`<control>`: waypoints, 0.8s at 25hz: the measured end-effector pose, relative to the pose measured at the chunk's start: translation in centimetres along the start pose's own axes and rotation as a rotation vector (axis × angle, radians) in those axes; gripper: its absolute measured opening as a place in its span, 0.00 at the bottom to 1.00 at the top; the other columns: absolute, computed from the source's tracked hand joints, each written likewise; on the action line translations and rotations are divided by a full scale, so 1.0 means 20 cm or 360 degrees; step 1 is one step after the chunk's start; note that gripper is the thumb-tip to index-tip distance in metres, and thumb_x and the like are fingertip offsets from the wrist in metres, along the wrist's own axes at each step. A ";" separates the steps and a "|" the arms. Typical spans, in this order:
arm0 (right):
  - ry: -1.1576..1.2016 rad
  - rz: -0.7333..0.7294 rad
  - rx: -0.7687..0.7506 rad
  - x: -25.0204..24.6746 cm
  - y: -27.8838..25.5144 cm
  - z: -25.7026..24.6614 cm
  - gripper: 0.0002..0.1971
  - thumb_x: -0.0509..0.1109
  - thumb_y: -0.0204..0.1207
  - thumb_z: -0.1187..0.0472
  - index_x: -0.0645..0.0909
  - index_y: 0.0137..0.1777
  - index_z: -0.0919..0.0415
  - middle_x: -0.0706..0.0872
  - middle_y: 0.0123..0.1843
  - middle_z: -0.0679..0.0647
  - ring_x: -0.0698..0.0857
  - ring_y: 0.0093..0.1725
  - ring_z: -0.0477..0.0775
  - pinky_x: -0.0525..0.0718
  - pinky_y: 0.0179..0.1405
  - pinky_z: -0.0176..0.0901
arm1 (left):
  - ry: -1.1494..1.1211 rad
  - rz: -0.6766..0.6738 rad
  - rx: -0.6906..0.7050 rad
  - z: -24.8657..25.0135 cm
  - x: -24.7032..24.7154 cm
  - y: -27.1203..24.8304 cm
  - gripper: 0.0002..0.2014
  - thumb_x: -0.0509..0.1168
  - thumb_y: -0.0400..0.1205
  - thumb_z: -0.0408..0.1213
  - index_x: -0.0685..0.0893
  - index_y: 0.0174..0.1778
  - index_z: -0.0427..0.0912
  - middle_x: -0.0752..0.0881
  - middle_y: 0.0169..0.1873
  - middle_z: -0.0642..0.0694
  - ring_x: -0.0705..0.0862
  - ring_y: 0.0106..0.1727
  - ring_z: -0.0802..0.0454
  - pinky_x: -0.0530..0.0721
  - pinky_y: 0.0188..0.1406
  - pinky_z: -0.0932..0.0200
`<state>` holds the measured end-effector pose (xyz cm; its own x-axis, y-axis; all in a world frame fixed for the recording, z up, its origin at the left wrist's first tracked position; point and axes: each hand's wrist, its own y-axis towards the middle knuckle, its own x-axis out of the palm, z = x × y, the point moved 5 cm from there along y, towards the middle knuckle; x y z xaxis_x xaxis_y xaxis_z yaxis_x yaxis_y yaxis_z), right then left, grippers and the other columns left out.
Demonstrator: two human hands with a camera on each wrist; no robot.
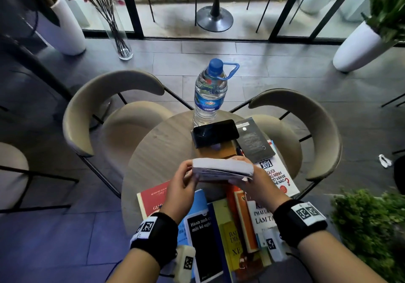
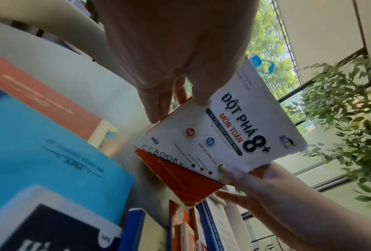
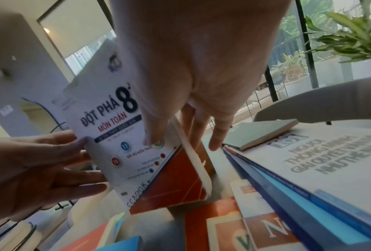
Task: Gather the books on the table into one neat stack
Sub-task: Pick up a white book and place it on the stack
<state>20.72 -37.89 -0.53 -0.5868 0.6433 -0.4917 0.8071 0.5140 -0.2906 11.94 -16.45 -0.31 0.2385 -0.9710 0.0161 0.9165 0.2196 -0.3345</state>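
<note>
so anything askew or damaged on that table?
Yes. The white-and-orange paperback held in both hands has a worn, curling cover edge. The books lie scattered and overlapping at angles on the round wooden table.

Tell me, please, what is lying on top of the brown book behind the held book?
A black phone lies on the brown book, screen up. The held book hides the brown book's near end, so anything there is unseen.
</note>
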 end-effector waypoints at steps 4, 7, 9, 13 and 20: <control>-0.0099 0.0014 0.0039 0.00 0.10 0.19 0.27 0.80 0.73 0.64 0.84 0.72 0.43 0.90 0.67 0.41 0.86 0.70 0.41 0.83 0.73 0.45 | 0.0015 -0.0006 0.0019 0.00 0.06 0.05 0.12 0.62 0.89 0.28 0.82 0.64 0.47 0.91 0.60 0.52 0.87 0.67 0.55 0.83 0.69 0.53; -0.0015 0.0082 0.0032 0.01 0.18 0.19 0.23 0.81 0.75 0.63 0.87 0.69 0.50 0.90 0.64 0.41 0.87 0.64 0.38 0.85 0.69 0.49 | 0.0036 0.0045 0.0039 0.01 0.06 0.08 0.13 0.62 0.89 0.28 0.83 0.61 0.50 0.92 0.58 0.52 0.88 0.66 0.55 0.84 0.67 0.58; 0.0015 0.0131 0.0042 0.02 0.22 0.19 0.21 0.81 0.75 0.63 0.88 0.68 0.53 0.91 0.62 0.43 0.88 0.63 0.40 0.86 0.69 0.52 | 0.0052 0.0066 0.0035 0.01 0.05 0.09 0.13 0.62 0.89 0.27 0.83 0.59 0.52 0.92 0.57 0.56 0.88 0.64 0.59 0.84 0.62 0.67; -0.0102 0.0129 0.0023 0.08 0.25 0.22 0.16 0.75 0.78 0.48 0.86 0.64 0.52 0.94 0.57 0.51 0.92 0.59 0.54 0.89 0.59 0.59 | 0.0062 0.0100 0.0013 -0.01 0.00 0.11 0.14 0.62 0.89 0.27 0.82 0.61 0.52 0.92 0.56 0.60 0.89 0.63 0.62 0.83 0.60 0.70; -0.0057 0.0283 0.0026 0.14 0.24 0.22 0.20 0.80 0.77 0.50 0.88 0.68 0.52 0.93 0.62 0.47 0.90 0.63 0.45 0.87 0.64 0.42 | 0.0055 0.0093 -0.0043 -0.03 -0.05 0.15 0.13 0.63 0.89 0.31 0.82 0.62 0.55 0.92 0.56 0.63 0.89 0.63 0.62 0.83 0.63 0.66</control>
<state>23.29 -36.00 -6.89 -0.4324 0.7025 -0.5653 0.8989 0.3848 -0.2095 14.23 -14.82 -1.91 0.2797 -0.9594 -0.0365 0.8921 0.2738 -0.3594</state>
